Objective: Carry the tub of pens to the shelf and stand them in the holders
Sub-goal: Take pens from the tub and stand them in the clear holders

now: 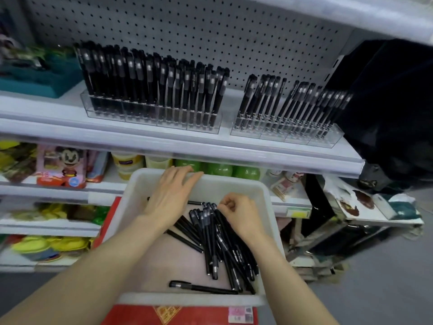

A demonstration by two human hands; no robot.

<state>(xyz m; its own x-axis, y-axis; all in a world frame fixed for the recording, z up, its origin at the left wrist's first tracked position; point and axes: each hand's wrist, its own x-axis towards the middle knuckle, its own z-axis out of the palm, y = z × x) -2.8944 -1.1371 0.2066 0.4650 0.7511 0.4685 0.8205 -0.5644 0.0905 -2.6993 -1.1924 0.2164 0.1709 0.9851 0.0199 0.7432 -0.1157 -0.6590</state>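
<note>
A white plastic tub (192, 299) below the shelf (46, 109) holds black capped pens (225, 245) in a loose heap. On the shelf, the left clear holder (150, 118) is packed with standing pens; the right clear holder (285, 134) holds leaning rows.

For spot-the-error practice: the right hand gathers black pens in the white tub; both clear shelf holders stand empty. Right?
No: the head view shows black pens standing in the left holder and the right holder. The right hand does gather loose pens in the tub.
</note>
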